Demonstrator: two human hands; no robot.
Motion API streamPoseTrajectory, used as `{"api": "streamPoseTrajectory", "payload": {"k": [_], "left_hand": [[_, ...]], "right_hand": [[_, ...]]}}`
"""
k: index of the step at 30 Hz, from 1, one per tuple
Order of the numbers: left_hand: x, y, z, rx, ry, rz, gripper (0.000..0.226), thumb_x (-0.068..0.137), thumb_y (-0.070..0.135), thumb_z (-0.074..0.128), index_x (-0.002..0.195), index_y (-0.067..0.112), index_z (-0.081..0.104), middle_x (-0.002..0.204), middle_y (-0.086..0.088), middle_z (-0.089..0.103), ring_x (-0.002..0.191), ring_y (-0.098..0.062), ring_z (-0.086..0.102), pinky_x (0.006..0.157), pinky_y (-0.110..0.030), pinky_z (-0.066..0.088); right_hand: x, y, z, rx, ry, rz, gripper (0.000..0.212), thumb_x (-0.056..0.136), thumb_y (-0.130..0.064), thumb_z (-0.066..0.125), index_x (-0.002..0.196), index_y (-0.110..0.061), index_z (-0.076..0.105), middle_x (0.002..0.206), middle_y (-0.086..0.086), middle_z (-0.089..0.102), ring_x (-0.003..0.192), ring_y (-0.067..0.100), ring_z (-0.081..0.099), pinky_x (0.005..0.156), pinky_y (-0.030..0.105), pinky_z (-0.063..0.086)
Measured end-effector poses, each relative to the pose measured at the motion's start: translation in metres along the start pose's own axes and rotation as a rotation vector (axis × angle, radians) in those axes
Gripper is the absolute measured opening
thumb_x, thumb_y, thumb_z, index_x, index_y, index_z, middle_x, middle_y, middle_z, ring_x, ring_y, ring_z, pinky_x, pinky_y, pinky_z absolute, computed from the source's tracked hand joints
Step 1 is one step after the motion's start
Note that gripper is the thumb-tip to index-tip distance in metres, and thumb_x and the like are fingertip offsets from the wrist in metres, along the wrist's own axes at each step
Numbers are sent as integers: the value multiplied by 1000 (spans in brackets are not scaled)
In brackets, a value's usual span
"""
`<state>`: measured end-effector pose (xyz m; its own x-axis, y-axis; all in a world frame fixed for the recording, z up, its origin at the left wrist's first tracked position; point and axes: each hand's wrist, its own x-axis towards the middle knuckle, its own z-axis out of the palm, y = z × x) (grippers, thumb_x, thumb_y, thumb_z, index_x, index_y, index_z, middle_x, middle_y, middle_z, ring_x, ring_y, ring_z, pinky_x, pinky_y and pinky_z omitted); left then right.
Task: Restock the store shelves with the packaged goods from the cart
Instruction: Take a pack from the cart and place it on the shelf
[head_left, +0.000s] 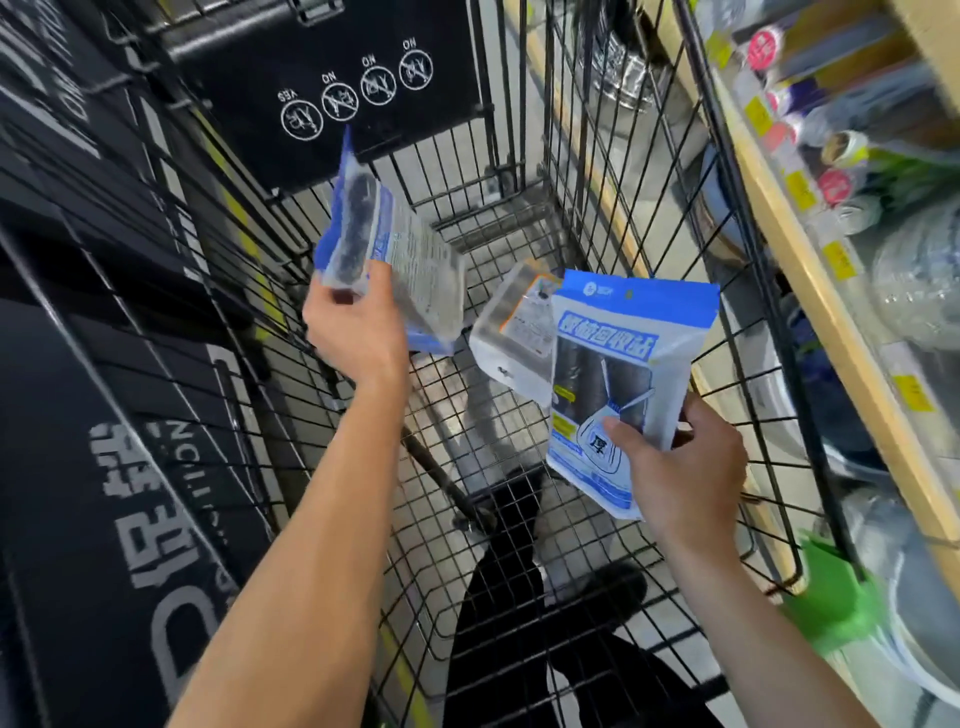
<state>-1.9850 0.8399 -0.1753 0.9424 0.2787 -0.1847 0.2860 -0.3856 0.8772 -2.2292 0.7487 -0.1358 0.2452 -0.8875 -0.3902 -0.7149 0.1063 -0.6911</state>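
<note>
Fingers, left hand (349, 326): curled round the lower edge of a blue-and-white pouch (384, 249), thumb on its near face; grip is closed on the pack.
Fingers, right hand (685, 467): clamped on the lower right corner of a second blue-and-white pouch (618, 374), thumb pressed on the printed front.
Left pouch: held above the cart basket, tilted, back label side turned toward the camera, dark contents visible through a clear strip.
Right pouch: held upright above the basket, front face toward the camera, blue header on top, printed window showing dark rolls.
White pack (511, 332): sits behind and partly hidden by the right pouch; whether it rests on the basket floor or is held cannot be told.
Cart (613, 171): black wire basket, both forearms reaching into it from the near side; black seat flap (332, 78) with four round white pictograms at the far end.
Shelf (810, 270): to the right of the cart, pale wooden edge with yellow price tags, stocked with clear plastic goods.
Left side: dark panels (104, 415) with white lettering.
</note>
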Motion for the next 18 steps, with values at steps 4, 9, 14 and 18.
{"api": "streamPoseTrajectory", "payload": {"k": [4,9,14,18], "left_hand": [[-3,26,-32,488,-198,526,20,76,43,63,87,26,68,75,8,67,66,-12,61,63,-29,51],[-34,13,-17,943,-549,657,42,84,48,61,115,20,64,105,-8,69,88,-33,68,71,-37,52],[-59,-28,14,870,-980,449,88,67,79,62,133,24,45,126,-6,62,109,-31,63,88,-42,53],[-27,-60,14,628,-1008,-45,99,52,84,64,129,23,50,129,-2,60,115,-25,62,99,-47,51]], "right_hand": [[-8,5,5,24,49,42,34,64,-39,85,85,-20,66,80,-4,71,76,24,69,75,45,56],[-17,10,18,38,35,110,29,67,-31,87,84,-18,68,77,-5,69,74,24,67,71,39,55],[-18,32,31,78,23,245,26,68,-28,88,84,-16,71,78,0,72,71,20,69,63,28,50],[-19,50,38,46,29,326,25,69,-30,88,81,-15,72,78,0,72,76,26,69,74,37,55]]}}
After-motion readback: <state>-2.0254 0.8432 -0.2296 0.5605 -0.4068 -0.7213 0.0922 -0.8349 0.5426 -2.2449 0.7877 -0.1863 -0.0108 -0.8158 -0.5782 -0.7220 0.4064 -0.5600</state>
